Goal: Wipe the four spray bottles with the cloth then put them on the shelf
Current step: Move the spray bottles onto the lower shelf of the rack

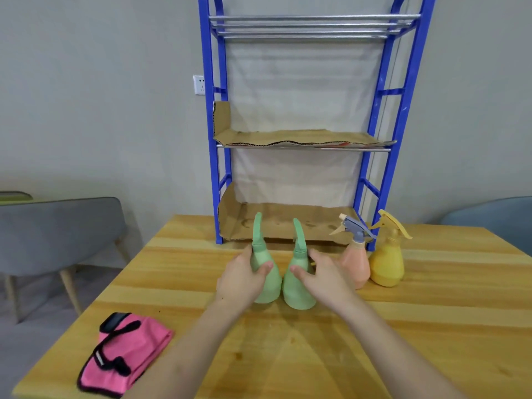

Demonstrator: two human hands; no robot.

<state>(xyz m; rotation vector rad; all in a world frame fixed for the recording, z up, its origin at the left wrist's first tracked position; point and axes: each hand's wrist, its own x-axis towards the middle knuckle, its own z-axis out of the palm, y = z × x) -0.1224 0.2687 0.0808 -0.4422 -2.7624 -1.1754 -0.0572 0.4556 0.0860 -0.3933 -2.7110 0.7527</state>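
Hands on the two green bottles, both upright on table in front of shelf.
Left hand (243, 276) wraps left green bottle (266, 279); right hand (324, 276) wraps right green bottle (298, 289). Pink bottle (355, 266), yellow bottle (387, 264) stand just right. Pink cloth (126, 355) near left table (431, 312) edge; blue shelf (302, 139) behind.

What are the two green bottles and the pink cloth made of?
The left green bottle and right green bottle look like matte plastic: smooth, even colour, no shine. The pink cloth seems soft fabric, maybe microfibre: it folds limply.
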